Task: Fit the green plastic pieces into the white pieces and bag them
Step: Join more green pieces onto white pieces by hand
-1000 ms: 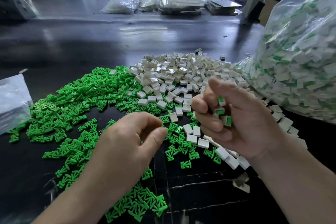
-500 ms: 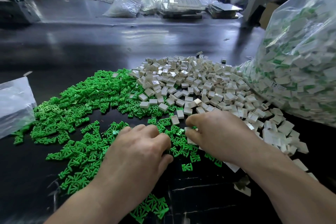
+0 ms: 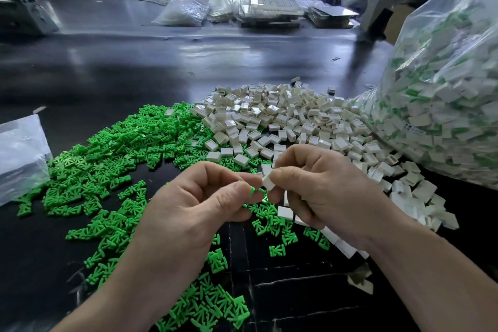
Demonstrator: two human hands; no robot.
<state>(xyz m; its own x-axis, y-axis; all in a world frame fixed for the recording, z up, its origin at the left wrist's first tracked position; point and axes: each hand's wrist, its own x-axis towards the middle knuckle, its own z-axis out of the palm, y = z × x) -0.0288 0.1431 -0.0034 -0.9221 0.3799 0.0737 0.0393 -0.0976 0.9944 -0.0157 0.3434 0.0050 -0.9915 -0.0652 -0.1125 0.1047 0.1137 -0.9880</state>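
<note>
- A dark, glossy counter (image 3: pixel 188 67) carries the white pile (image 3: pixel 283 116), a heap of loose white pieces near its middle.
- A big clear bag (image 3: pixel 444 89), stuffed with white pieces showing green, leans just right of the white pile and touches its edge.
- The green pile (image 3: pixel 113 153) spreads left of the white pile and in front of it, and the two mingle where they meet.
- A smaller clear bag (image 3: pixel 18 153) lies well to the left of the white pile, at the far rim of the green scatter.
- The person's left hand (image 3: pixel 188 213) is raised in front of the white pile, its thumb and forefinger pinching a single green piece (image 3: pixel 253 191).
- The right hand (image 3: pixel 328 191) is level with it at the white pile's near edge, fingers curled, thumb and forefinger pinching one white piece (image 3: pixel 268 182).
- The two held pieces meet between the fingertips, above the counter and just in front of the white pile; whether the green one has entered the white one cannot be told.
</note>
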